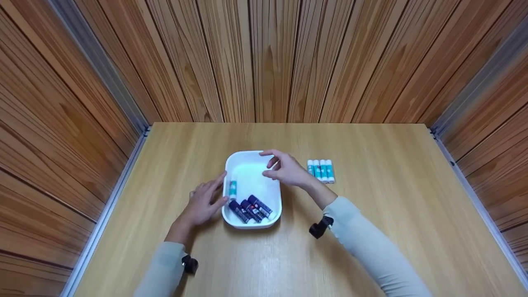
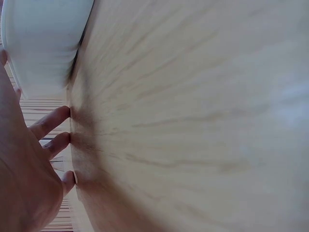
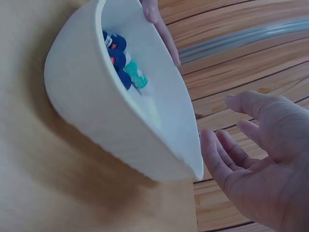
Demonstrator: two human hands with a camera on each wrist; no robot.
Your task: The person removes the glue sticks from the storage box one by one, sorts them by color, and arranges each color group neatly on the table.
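Note:
A white plastic tub [image 1: 252, 177] stands on the table. My left hand [image 1: 203, 203] rests against its left rim with the thumb and forefinger; in the left wrist view its other fingertips [image 2: 59, 142] touch the tabletop beside it. Inside the tub, one teal-and-white glue stick [image 1: 233, 189] lies along the left wall. Three dark blue tubes [image 1: 251, 209], shaped like glue sticks, lie slanted side by side at the near end. My right hand [image 1: 288, 169] hovers over the right rim near the far end, fingers loosely bent and holding nothing, also plain in the right wrist view.
Several teal-and-white glue sticks [image 1: 320, 171] lie in a neat row on the table [image 1: 371, 231], to the right of the tub. Wooden plank walls [image 1: 272, 62] with metal edge rails [image 1: 111, 202] enclose the table at the back and both sides.

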